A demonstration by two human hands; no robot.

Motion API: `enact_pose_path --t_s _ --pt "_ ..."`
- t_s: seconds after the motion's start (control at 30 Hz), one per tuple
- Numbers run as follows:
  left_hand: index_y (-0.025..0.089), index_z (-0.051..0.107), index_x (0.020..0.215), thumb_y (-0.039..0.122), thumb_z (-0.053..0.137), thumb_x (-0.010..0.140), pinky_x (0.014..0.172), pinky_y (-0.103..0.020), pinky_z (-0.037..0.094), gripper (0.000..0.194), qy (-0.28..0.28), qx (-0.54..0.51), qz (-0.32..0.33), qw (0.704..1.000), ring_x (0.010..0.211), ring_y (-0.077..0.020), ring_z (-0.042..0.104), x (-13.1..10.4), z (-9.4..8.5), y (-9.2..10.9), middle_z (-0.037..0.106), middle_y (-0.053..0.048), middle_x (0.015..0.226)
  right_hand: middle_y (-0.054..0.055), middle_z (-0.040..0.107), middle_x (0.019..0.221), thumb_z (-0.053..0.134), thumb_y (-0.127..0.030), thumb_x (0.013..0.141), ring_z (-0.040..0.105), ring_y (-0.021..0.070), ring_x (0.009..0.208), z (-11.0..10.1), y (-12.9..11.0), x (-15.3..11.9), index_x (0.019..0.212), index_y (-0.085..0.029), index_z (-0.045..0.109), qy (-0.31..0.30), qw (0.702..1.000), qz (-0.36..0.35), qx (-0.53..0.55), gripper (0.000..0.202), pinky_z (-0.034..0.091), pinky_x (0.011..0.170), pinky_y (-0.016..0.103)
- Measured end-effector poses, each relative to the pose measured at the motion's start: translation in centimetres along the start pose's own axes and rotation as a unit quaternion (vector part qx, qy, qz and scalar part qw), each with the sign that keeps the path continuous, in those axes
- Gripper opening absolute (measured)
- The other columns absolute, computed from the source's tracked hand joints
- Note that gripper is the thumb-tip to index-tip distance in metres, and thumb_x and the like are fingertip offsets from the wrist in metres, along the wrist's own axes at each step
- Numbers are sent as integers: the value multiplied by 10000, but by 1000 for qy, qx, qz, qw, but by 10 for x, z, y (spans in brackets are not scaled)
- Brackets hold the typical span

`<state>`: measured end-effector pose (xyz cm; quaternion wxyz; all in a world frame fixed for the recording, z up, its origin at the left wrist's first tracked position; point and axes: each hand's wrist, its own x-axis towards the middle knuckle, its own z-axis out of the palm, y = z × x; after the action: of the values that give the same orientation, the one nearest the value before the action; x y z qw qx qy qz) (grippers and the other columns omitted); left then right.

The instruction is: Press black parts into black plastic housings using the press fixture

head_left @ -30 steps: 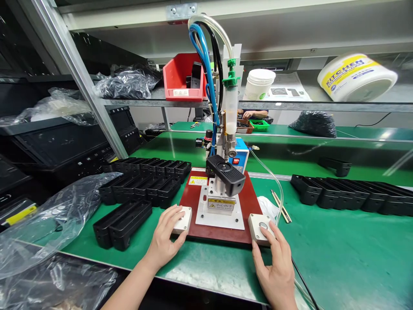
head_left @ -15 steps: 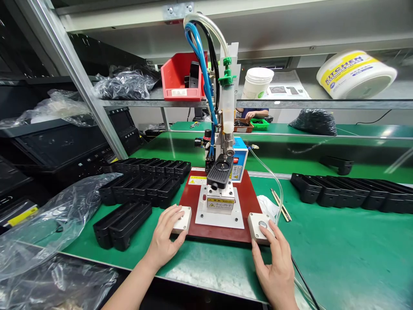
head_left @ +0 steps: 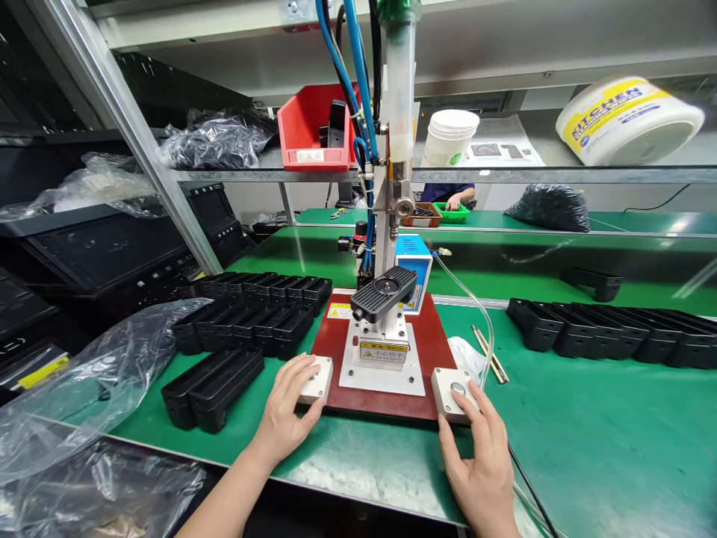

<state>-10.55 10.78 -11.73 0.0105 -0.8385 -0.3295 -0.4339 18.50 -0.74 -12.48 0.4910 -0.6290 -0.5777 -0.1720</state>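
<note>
Black ridged plastic piece (head_left: 367,300): I see it long, round ring on top.
Bare left hand (head_left: 287,412): wide, on square white box (head_left: 322,383).
Bare right hand (head_left: 479,452): wide, on matching white box (head_left: 444,388).

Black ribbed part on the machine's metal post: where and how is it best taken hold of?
The black ribbed part probably suits a pinch by the left hand across the long edges of its near-left end, coming from the front left: that narrow end juts beyond the metal post, while the nozzle hangs above, hindering an overhead grip.
</note>
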Motion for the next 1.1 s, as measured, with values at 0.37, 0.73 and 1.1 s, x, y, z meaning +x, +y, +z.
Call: enact_pose_path --t_s 0.37,0.73,1.1 --pt "203 480 1301 208 557 895 1025 -513 447 413 -1 -3 -2 1000 1274 -304 462 -1 0 0 527 -130 1302 130 495 1356 548 -324 916 511 308 1205 0 0 0 1252 -225 526 -4 1000 4 2 351 482 934 486" --pt "188 494 1285 212 566 888 1028 -503 444 403 3 -3 2 1000 1266 -302 471 0 1 0 537 -132 1294 133 500 1354 552 -329 916 512 302 1205 -1 2 -1 1245 -214 529 0 1000 1 0 349 474 946 482" --pt "194 491 1288 204 570 892 1033 -494 451 404 -1 -9 10 1000 1283 -293 454 -2 -2 -2 528 -126 1315 113 552 1301 544 -451 910 552 314 1156 -49 15 7 1211 -245 567 -5 1000 0 -14 366 449 971 536"
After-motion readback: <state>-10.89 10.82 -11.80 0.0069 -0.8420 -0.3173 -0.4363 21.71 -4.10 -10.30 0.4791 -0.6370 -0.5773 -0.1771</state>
